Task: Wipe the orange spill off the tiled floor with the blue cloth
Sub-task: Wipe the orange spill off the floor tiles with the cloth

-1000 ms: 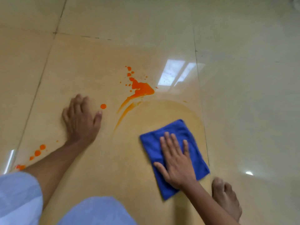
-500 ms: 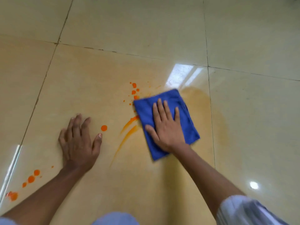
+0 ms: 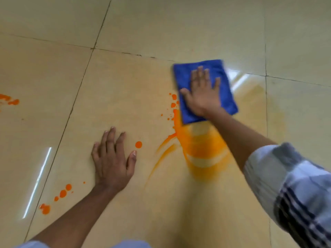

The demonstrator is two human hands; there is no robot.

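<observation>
Cloth (image 3: 204, 90) pushed farther up tile, trailing orange smear (image 3: 202, 149). Right hand (image 3: 203, 93) flat, fingers straight, pressing it. Left hand (image 3: 112, 161) splayed flat on floor (image 3: 179, 24), bracing.

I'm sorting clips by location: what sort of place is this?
Probably an indoor room, though which kind can't be told. Only a glossy beige tiled floor with grout lines shows, and it mirrors a ceiling light.
</observation>
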